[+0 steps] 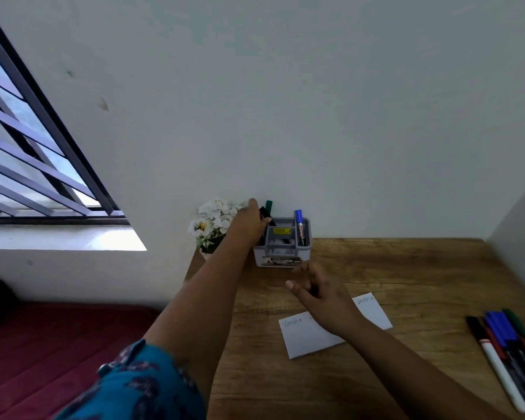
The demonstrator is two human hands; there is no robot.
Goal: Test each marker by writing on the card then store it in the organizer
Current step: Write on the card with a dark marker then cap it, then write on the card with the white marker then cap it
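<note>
Left hand reaches to the far edge of the wooden table, at the left side of the grey organizer. Fingers curled round a black marker, pinching it near its upper end; the marker is tilted, its lower end down in the organizer's left compartment. A green-capped marker stands just behind the hand in the same left part of the organizer; exact slot hidden by the fingers. A blue marker stands upright in the right compartment.

Right hand hovers over the table just in front of the organizer, fingers loosely bent and spread, holding nothing. Its wrist passes over the white card, which lies flat mid-table with handwriting at its upper left and upper right corners.

Spare markers lie in a loose bundle near the right edge of the table, well apart from both hands: black, red, blue, green, one white-barrelled.

White artificial flowers sit at the far left corner, touching or just behind the left hand. Organizer backs against the wall. Open wood between card and spare markers, and along the near edge.
</note>
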